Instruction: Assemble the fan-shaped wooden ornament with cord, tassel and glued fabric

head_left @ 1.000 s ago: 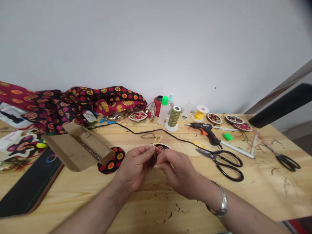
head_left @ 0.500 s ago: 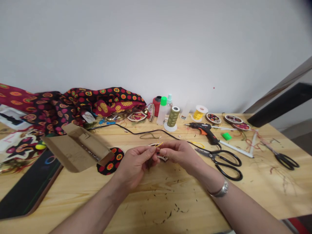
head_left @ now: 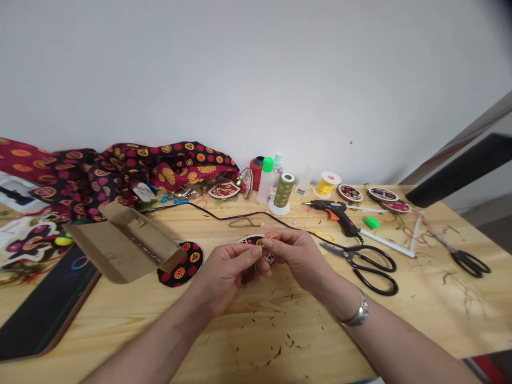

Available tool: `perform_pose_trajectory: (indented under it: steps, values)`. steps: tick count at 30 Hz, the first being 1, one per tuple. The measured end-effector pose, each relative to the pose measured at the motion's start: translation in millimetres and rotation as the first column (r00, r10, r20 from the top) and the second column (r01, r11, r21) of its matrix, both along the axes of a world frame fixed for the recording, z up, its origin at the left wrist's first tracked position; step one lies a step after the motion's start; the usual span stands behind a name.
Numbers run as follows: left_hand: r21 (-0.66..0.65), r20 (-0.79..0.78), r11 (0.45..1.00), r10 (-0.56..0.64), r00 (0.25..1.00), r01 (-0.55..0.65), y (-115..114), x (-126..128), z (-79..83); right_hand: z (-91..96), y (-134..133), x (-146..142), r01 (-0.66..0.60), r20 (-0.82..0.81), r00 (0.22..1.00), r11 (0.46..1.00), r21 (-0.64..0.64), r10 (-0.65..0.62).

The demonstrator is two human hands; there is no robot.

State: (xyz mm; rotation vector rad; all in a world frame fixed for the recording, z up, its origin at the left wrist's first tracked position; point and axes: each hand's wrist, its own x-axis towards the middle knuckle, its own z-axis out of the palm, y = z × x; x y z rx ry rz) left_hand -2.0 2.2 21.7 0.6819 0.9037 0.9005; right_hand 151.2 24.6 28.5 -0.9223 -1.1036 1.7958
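Observation:
Over the middle of the table my left hand (head_left: 230, 269) and my right hand (head_left: 296, 256) meet, fingertips nearly touching. My right thumb and forefinger pinch a thin yellow cord (head_left: 273, 236), whose short end sticks up above them. The fingers of my left hand are closed on a small dark bundle of threads, like a tassel (head_left: 250, 273), which hangs below them, blurred and partly covered. Just behind my fingers an oval wooden ornament (head_left: 248, 238) with a patterned middle lies on the table, half hidden by my hands.
An open cardboard box (head_left: 120, 248) and a patterned fabric disc (head_left: 186, 266) lie left. Large black scissors (head_left: 360, 261), a glue gun (head_left: 334, 210) and a yellow cord spool (head_left: 326, 186) are right. An olive thread cone (head_left: 285, 192) stands behind. Dark snippets litter the front.
My right hand has shifted slightly, and the yellow cord's end now points up and to the right. More of the oval ornament shows behind my fingers.

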Motion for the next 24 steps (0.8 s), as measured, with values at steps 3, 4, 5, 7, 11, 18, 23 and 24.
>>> perform_pose_trajectory:
  steps: [3,4,5,7,11,18,23,24]
  values:
    - [-0.003,-0.06,1.0,0.006,0.998,-0.006,0.3,0.4,-1.0,-0.5,0.1,0.6,0.057,0.052,0.997,0.998,0.028,-0.058]
    - [-0.005,-0.063,1.0,0.013,0.998,-0.014,0.4,0.5,-1.4,-0.4,0.1,1.0,0.039,0.053,0.998,0.999,0.035,-0.041]
    - [-0.003,-0.063,1.0,0.02,0.998,-0.02,0.6,0.7,-1.6,-0.4,0.0,1.4,0.004,0.048,0.999,0.999,0.042,-0.006]
    - [0.008,-0.056,1.0,0.029,0.998,-0.029,0.8,0.9,-1.7,-0.9,-0.1,2.0,-0.082,0.031,0.996,0.995,0.049,0.081]
    - [0.033,-0.053,0.999,0.01,0.999,-0.008,0.4,1.0,-0.8,-3.1,-0.5,1.3,-0.129,-0.007,0.992,0.991,0.033,0.129]
    - [0.02,-0.063,0.999,-0.038,0.997,0.039,-0.6,0.6,0.1,1.2,0.5,0.2,0.06,0.081,0.995,0.998,0.034,-0.063]
    - [-0.018,-0.025,0.998,-0.061,0.998,0.06,-1.6,0.9,1.6,0.5,3.5,3.8,0.152,0.136,0.978,0.987,0.043,-0.157]
    - [-0.027,-0.019,0.997,-0.067,0.998,0.066,-1.8,1.0,2.1,-0.1,4.5,5.2,0.172,0.143,0.974,0.984,0.053,-0.177]
